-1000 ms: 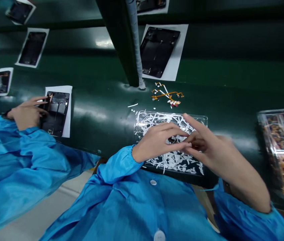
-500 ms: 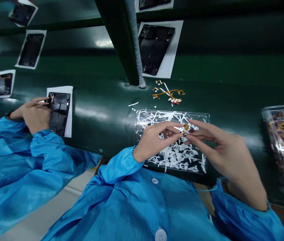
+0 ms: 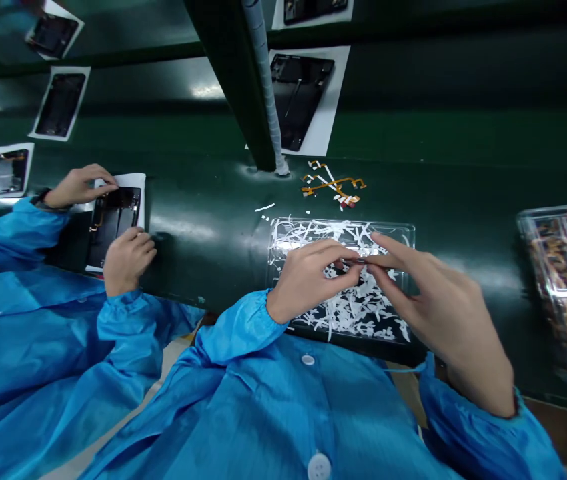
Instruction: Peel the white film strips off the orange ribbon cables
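My left hand (image 3: 308,277) and my right hand (image 3: 428,300) meet fingertip to fingertip above a clear tray (image 3: 403,233) full of white paper strips (image 3: 348,310). Both pinch one small flat part between them; it is mostly hidden by the fingers. Beyond the tray an orange flex cable (image 3: 333,187) lies on the green belt (image 3: 203,220) among a few white strips.
A co-worker in a blue coat on the left has both hands (image 3: 128,257) on a black device frame (image 3: 113,220) lying on white paper. More frames on paper (image 3: 298,97) ride the belt. A green post (image 3: 243,80) stands ahead. A clear tray of orange parts (image 3: 563,280) sits right.
My fingers have closed over the small gold-tipped part that showed half a second ago. The co-worker's hands moved apart, one to the frame's top and one to its near edge.
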### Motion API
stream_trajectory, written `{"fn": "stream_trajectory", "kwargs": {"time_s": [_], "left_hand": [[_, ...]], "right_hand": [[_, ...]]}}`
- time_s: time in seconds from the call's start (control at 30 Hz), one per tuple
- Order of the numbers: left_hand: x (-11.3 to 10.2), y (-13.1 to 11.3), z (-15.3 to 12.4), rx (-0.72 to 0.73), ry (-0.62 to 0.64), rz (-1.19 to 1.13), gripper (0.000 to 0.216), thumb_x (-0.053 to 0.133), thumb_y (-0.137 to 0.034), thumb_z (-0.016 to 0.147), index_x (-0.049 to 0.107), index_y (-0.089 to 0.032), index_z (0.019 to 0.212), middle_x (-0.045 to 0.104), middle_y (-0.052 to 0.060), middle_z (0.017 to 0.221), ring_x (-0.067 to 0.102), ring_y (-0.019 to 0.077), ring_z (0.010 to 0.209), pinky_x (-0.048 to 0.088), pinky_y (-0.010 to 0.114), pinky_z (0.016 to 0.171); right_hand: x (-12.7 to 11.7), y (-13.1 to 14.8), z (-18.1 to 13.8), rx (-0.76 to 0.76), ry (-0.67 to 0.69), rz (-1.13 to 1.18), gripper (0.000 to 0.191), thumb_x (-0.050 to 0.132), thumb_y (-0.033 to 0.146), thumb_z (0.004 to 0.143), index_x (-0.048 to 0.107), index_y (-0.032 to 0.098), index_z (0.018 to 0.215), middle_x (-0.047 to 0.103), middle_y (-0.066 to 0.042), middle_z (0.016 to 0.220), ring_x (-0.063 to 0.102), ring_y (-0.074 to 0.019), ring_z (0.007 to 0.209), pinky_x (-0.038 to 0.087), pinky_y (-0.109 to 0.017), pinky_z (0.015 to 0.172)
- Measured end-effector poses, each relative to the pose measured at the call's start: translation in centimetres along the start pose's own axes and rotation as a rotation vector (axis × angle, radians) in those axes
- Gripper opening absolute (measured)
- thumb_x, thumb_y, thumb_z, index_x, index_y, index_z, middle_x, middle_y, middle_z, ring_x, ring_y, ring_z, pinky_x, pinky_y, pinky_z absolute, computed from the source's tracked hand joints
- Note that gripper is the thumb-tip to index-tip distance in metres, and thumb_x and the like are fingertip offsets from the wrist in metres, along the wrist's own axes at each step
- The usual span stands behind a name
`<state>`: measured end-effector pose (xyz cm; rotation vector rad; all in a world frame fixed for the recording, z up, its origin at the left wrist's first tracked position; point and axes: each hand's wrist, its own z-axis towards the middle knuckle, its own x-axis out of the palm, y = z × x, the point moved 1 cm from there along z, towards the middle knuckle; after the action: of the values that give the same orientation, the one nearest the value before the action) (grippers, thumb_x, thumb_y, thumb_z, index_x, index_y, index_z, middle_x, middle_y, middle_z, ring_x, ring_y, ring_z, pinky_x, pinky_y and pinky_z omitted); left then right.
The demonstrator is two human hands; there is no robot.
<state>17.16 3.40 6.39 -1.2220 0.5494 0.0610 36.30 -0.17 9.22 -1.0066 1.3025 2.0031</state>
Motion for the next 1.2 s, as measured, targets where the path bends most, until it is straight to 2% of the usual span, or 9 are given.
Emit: {"fn": "stream_trajectory", "kwargs": {"time_s": [0.1, 0.17, 0.27, 0.43, 0.6, 0.73, 0.8, 0.97, 1.2], "left_hand": [[0.1, 0.1, -0.1, -0.053, 0.01, -0.006, 0.014, 0.065, -0.03, 0.094, 0.073, -0.019, 0.098, 0.075, 0.005, 0.091, 0.068, 0.014, 0.081, 0.058, 0.029, 0.076], [0.1, 0.2, -0.1, -0.095, 0.018, -0.039, 0.013, 0.067, -0.031, 0.093, 0.073, -0.02, 0.096, 0.075, 0.003, 0.089, 0.068, 0.0134, 0.079, 0.056, 0.028, 0.073], [0.1, 0.3, -0.1, -0.152, 0.03, -0.108, 0.012, 0.07, -0.03, 0.091, 0.074, -0.02, 0.094, 0.075, 0.002, 0.087, 0.066, 0.0118, 0.076, 0.053, 0.026, 0.069], [-0.3, 0.1, 0.2, -0.321, 0.102, -0.272, 0.017, 0.074, -0.035, 0.088, 0.076, -0.019, 0.091, 0.075, 0.003, 0.088, 0.064, 0.0119, 0.073, 0.049, 0.025, 0.06], [-0.4, 0.7, 0.8, -0.507, 0.209, -0.539, 0.026, 0.078, -0.042, 0.083, 0.076, -0.017, 0.086, 0.073, 0.004, 0.081, 0.065, 0.0135, 0.074, 0.054, 0.028, 0.066], [-0.1, 1.8, 0.7, -0.607, 0.282, -0.647, 0.026, 0.079, -0.042, 0.082, 0.075, -0.017, 0.085, 0.067, 0.0, 0.069, 0.06, 0.0093, 0.061, 0.044, 0.022, 0.051], [0.1, 2.1, 0.6, -0.593, 0.256, -0.633, 0.023, 0.077, -0.04, 0.083, 0.074, -0.017, 0.084, 0.068, 0.0, 0.071, 0.06, 0.0085, 0.061, 0.044, 0.021, 0.051], [1.0, 2.4, 0.1, -0.476, 0.069, -0.602, 0.019, 0.079, -0.034, 0.08, 0.074, -0.016, 0.085, 0.075, 0.004, 0.086, 0.067, 0.0119, 0.077, 0.056, 0.026, 0.073], [0.5, 2.8, 0.0, -0.466, -0.045, -0.408, 0.028, 0.077, -0.041, 0.085, 0.077, -0.016, 0.097, 0.078, 0.007, 0.094, 0.068, 0.0141, 0.078, 0.054, 0.027, 0.062]], "right_hand": [[0.0, 0.1, 0.0, 0.058, -0.01, 0.001, 0.048, 0.061, 0.025, 0.098, 0.052, 0.027, 0.146, 0.078, -0.004, 0.11, 0.074, -0.0216, 0.1, 0.059, -0.036, 0.085], [0.0, 0.2, 0.1, 0.076, -0.006, -0.005, 0.028, 0.061, 0.027, 0.098, 0.064, 0.023, 0.126, 0.077, -0.004, 0.101, 0.073, -0.0198, 0.089, 0.057, -0.035, 0.079], [0.0, 0.5, 0.4, 0.053, 0.015, -0.008, 0.008, 0.06, 0.025, 0.098, 0.065, 0.02, 0.101, 0.072, -0.003, 0.092, 0.068, -0.0171, 0.079, 0.052, -0.032, 0.071], [0.8, 0.6, 0.5, -0.04, -0.059, -0.158, 0.003, 0.058, 0.019, 0.097, 0.06, 0.018, 0.095, 0.067, -0.004, 0.084, 0.063, -0.0174, 0.073, 0.048, -0.031, 0.067], [2.3, 0.8, 0.5, -0.078, -0.149, -0.407, 0.006, 0.056, 0.017, 0.095, 0.057, 0.02, 0.089, 0.066, -0.003, 0.078, 0.057, -0.0161, 0.065, 0.043, -0.031, 0.062], [3.3, 1.1, 0.3, -0.045, -0.165, -0.51, 0.009, 0.055, 0.019, 0.094, 0.056, 0.021, 0.086, 0.064, -0.002, 0.075, 0.051, -0.0144, 0.059, 0.037, -0.031, 0.056], [3.7, 1.2, 0.2, -0.023, -0.174, -0.506, 0.008, 0.055, 0.02, 0.094, 0.056, 0.02, 0.086, 0.063, -0.002, 0.074, 0.051, -0.0141, 0.059, 0.036, -0.03, 0.054], [4.4, 1.7, 0.4, 0.032, -0.22, -0.454, 0.008, 0.055, 0.019, 0.093, 0.055, 0.02, 0.085, 0.063, -0.002, 0.074, 0.051, -0.0126, 0.056, 0.033, -0.029, 0.051], [3.7, 1.6, 0.2, 0.095, -0.13, -0.075, 0.007, 0.056, 0.018, 0.091, 0.055, 0.02, 0.085, 0.059, 0.001, 0.073, 0.054, -0.0108, 0.058, 0.037, -0.026, 0.054]]}}
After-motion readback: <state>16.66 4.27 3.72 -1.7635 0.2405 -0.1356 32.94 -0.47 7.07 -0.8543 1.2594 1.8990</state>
